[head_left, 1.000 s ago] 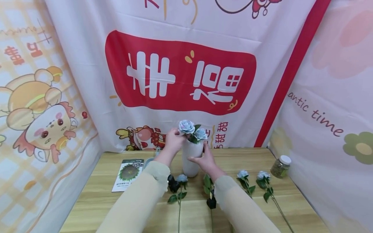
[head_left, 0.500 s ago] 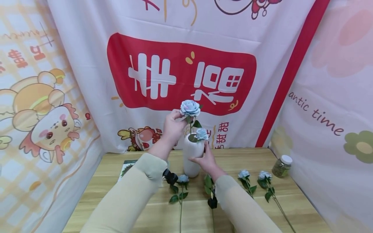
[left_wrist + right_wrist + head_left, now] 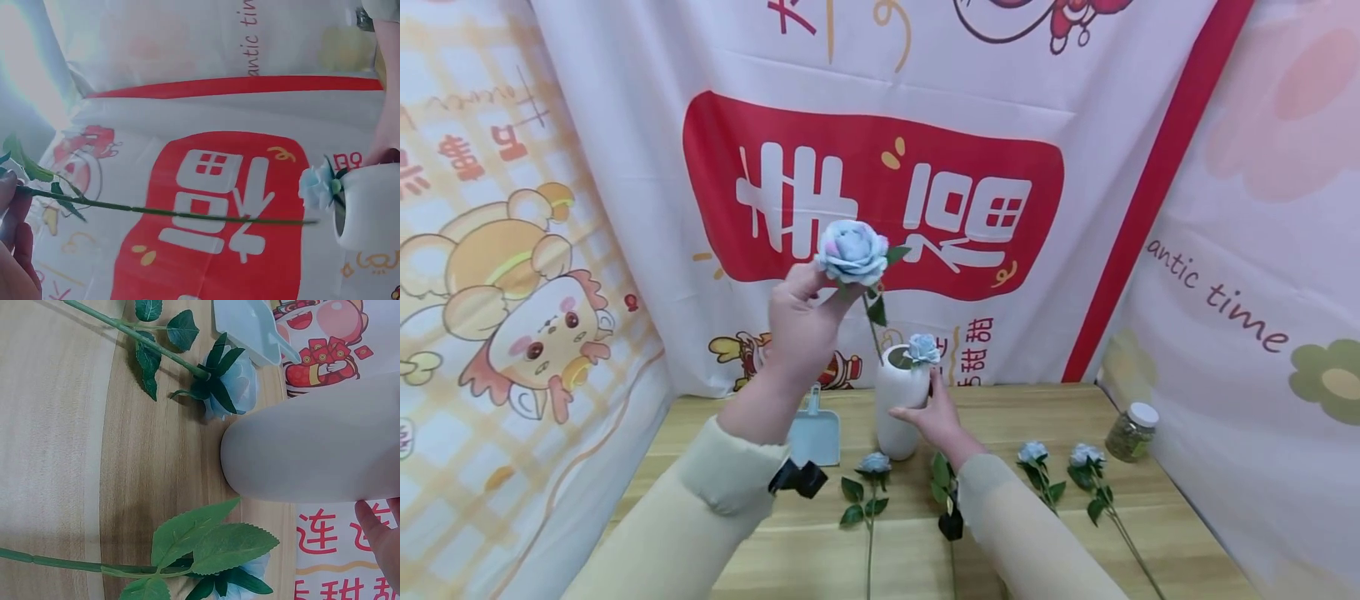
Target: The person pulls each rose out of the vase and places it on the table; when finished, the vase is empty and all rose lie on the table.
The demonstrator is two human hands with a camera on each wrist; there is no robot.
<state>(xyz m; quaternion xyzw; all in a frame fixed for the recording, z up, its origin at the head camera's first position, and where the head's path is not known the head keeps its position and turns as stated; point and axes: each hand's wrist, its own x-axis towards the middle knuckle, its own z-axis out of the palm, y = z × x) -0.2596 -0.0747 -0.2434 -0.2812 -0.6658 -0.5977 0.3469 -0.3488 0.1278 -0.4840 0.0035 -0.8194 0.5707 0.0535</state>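
Note:
My left hand (image 3: pixel 805 321) pinches a pale blue rose (image 3: pixel 853 252) by the stem just under its bloom, raised to the left of the white vase (image 3: pixel 901 400). Seen from the left wrist, the bare lower end of the green stem (image 3: pixel 250 219) stops just short of the vase mouth. Another blue rose (image 3: pixel 922 348) sits in the vase, its bloom leaning over the rim. My right hand (image 3: pixel 938 417) grips the upright vase from its right side, thumb across the front; in the right wrist view its fingers (image 3: pixel 375 528) lie along the wall.
On the wooden table, a blue rose (image 3: pixel 874 463) lies before the vase. Two more roses lie at right, near a lidded jar (image 3: pixel 1131 433). A leafy stem (image 3: pixel 942 475) lies by the right sleeve. A light blue dustpan (image 3: pixel 816 437) stands left of the vase. Printed cloths surround the table.
My left hand has drawn the rose up and leftward, its stem coming out of the vase. The left sleeve has moved off the dustpan. My right hand stays on the vase.

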